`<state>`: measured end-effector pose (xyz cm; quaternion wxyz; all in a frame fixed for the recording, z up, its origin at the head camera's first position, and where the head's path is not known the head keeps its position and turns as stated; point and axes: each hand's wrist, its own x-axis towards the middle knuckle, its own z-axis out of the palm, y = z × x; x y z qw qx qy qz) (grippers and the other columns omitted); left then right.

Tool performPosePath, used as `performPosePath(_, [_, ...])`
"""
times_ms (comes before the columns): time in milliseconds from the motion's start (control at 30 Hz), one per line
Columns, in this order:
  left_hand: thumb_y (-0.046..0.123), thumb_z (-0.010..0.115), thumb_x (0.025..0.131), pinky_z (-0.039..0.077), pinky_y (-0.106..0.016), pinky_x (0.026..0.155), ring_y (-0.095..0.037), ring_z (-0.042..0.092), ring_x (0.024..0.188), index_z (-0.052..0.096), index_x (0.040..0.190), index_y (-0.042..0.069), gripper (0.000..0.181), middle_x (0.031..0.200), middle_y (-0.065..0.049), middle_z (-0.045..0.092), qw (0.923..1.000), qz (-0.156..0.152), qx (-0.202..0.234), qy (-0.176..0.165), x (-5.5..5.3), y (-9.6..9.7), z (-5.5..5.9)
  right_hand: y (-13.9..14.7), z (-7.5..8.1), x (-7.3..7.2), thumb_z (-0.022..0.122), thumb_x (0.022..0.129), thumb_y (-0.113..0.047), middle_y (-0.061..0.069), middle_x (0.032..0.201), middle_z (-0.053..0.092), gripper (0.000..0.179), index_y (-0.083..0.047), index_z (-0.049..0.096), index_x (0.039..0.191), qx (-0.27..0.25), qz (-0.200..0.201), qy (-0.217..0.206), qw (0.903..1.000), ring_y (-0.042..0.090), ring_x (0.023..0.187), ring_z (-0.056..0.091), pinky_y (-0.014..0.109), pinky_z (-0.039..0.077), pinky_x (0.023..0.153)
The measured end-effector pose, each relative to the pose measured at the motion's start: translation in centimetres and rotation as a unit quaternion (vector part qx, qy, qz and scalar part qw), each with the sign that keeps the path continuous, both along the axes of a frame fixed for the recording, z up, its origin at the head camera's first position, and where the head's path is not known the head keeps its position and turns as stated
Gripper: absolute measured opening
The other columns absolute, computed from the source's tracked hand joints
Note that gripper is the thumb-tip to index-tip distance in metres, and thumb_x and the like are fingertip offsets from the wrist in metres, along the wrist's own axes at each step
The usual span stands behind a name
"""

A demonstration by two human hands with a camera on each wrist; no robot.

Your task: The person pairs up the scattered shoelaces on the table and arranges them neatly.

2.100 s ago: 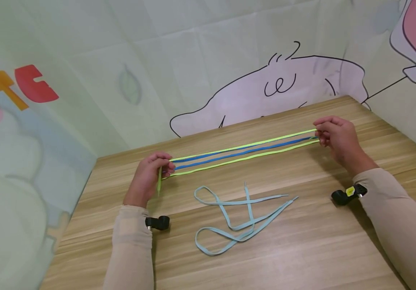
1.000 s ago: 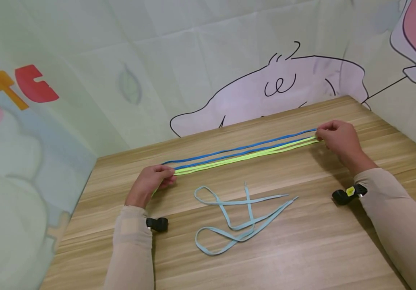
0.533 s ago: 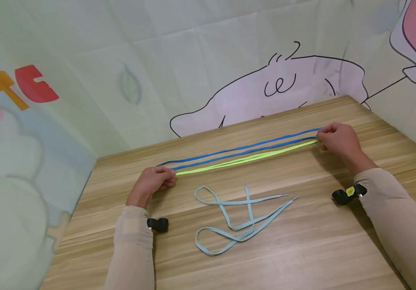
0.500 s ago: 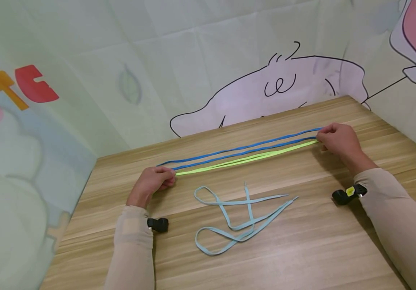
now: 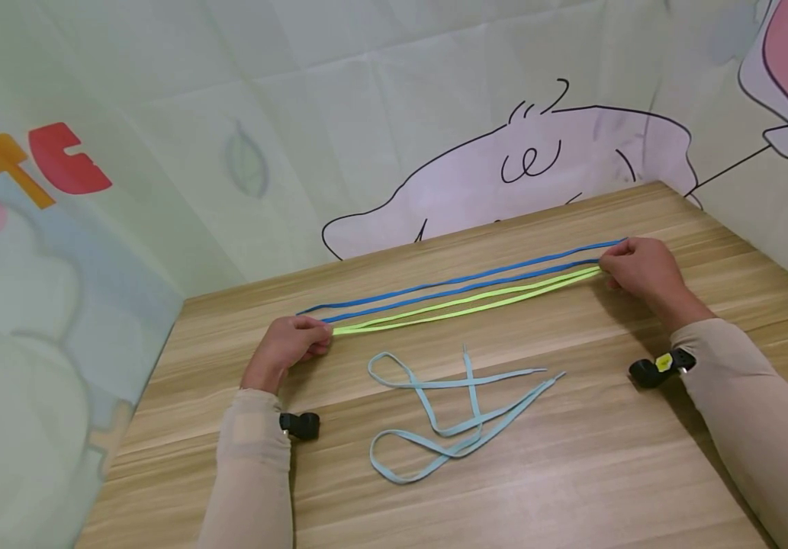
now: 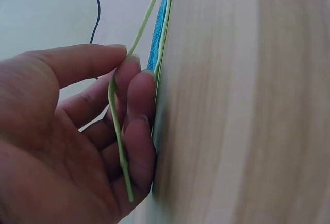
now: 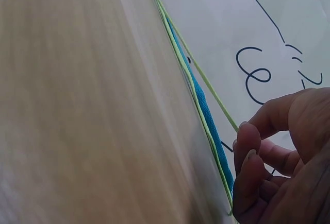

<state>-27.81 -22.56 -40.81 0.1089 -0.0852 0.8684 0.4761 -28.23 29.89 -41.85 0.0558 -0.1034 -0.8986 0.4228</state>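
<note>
Across the centre of the head view, two yellow strands (image 5: 345,331) and two blue strands (image 5: 448,283) run along the surface (image 5: 593,442), the blue ones lying higher in the frame. At centre left, the left grip (image 5: 282,347) pinches yellow between thumb and forefinger; in the left wrist view a short yellow end hangs below the pinch. At centre right, the right grip (image 5: 644,267) pinches yellow too, and its wrist view shows that strand lifted off the surface while another yellow one lies beside the blue. Pale strands (image 5: 479,419) lie looped and crossed at lower centre.
</note>
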Motion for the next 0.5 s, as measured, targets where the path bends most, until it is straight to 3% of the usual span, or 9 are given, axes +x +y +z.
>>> performPosePath(500, [0.022, 0.07, 0.091, 0.048, -0.029, 0.076, -0.016, 0.064, 0.081, 0.072, 0.109, 0.0, 0.028, 0.095, -0.005, 0.07, 0.996, -0.022, -0.084, 0.021, 0.47, 0.0, 0.21, 0.15, -0.33, -0.13, 0.052, 0.089, -0.018, -0.003, 0.063, 0.064, 0.03, 0.002, 0.064, 0.108, 0.009, -0.001, -0.002, 1.0, 0.015, 0.063, 0.056, 0.032, 0.043, 0.053])
